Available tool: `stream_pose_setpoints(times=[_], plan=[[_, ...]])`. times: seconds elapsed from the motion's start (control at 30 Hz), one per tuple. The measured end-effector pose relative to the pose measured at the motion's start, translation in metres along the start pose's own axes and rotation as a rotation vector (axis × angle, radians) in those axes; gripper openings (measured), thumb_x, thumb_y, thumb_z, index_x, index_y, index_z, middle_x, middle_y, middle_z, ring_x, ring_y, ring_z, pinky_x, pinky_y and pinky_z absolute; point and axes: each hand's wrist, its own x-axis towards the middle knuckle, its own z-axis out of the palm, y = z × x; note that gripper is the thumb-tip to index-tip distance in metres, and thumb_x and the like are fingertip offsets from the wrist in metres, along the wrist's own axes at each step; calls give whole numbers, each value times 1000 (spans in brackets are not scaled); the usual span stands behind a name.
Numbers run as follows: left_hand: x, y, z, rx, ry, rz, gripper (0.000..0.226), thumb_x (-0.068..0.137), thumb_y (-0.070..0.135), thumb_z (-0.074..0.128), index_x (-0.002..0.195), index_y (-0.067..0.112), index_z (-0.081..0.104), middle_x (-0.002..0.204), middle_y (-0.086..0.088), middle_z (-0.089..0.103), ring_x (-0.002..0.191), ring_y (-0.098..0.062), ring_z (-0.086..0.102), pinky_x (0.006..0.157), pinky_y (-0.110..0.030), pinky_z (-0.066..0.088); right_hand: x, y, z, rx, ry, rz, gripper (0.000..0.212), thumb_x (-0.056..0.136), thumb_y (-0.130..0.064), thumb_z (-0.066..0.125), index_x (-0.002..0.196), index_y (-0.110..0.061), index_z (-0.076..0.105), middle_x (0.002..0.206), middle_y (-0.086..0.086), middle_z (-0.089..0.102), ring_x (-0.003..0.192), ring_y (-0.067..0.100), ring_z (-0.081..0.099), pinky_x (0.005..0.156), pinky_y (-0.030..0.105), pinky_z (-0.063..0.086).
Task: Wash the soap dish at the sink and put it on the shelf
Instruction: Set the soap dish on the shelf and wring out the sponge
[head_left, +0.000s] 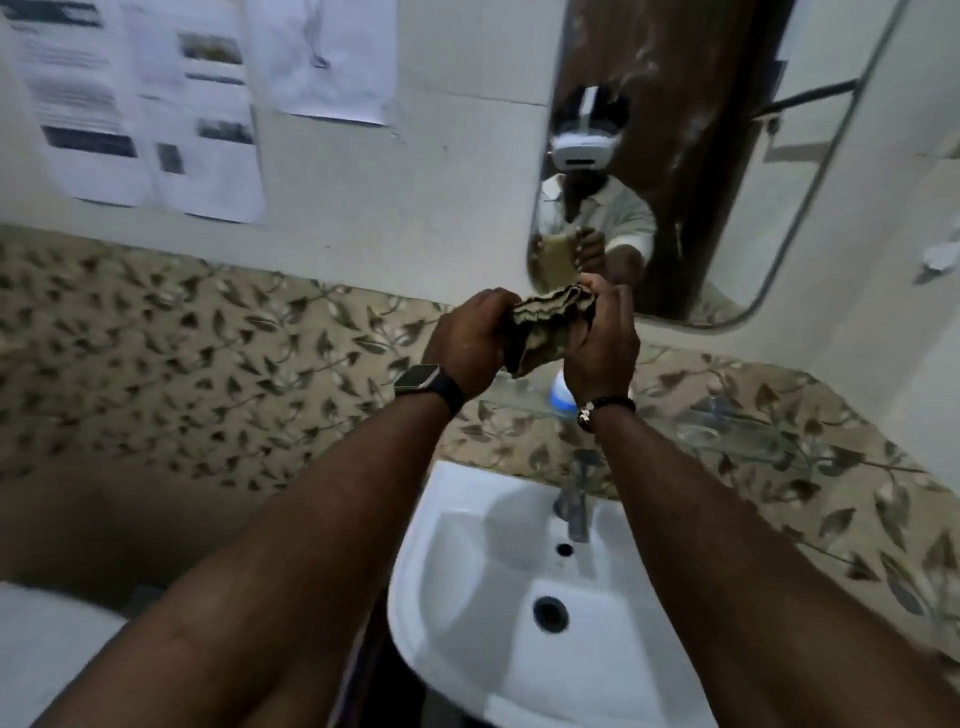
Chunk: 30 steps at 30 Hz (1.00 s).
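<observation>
Fingers (493, 304) of your left hand (470, 343) and right hand (602, 343) are curled tight round a crumpled tan and dark cloth (545, 332), bunched between both fists and held up at arm's length over the sink (457, 597). Whether the soap dish sits inside that bundle you cannot tell; it shows nowhere else. Nearest you, a white shape (41, 649) fills the lower left corner, too blurred to name. Beneath your forearms the white basin hangs on the wall, its dark drain (550, 614) in the bottom and a metal tap (574, 509) upright at its back edge. Your left wrist carries a dark watch (418, 376), your right a beaded bracelet (605, 408). Just behind your right wrist a white and blue container (563, 395) stands on the glass shelf (701, 410). Leaf-patterned tile (208, 353) runs across the wall behind it. Higher up, a rounded mirror (675, 156) reflects your hands and the bundle, and printed papers (130, 104) are stuck to the plain wall at left.
</observation>
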Motion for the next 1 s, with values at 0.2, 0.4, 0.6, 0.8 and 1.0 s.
stream_pose_setpoints(times=[0.2,0.4,0.6,0.8,1.0], plan=[[-38,-65,-93,201,54,-130,37,79,8,61,115,5,69,107,-20,72,95,-41,68,80,-49,56,-26,-73,80,167,-180,-151,32,85,1,54,114,-5,64,107,18,59,94,34,60,79,41,50],[-85,-114,-159,310,129,-309,37,79,11,57,113,10,70,101,-15,73,89,-37,69,76,-40,56,-62,-140,146,298,-308,-216,32,86,-4,51,115,-5,63,108,18,58,89,33,58,72,37,47],[-134,-166,-185,365,122,-425,29,85,7,57,112,10,69,97,-13,72,86,-34,66,72,-39,53,-107,-169,200,365,-440,-201,33,86,0,54,117,-5,63,111,17,59,92,34,59,71,36,49],[-198,-211,-144,134,118,-662,20,95,18,54,109,12,68,94,-9,71,80,-28,65,71,-37,54,-158,-139,248,424,-628,-102,33,83,-7,65,114,-17,57,107,5,61,91,18,55,73,31,46],[-312,-262,-64,-59,143,-1027,12,98,17,57,99,23,68,86,-1,72,79,-22,66,70,-37,54,-266,-85,305,348,-984,-111,20,84,-14,73,89,-11,54,87,9,56,75,27,51,62,36,41]])
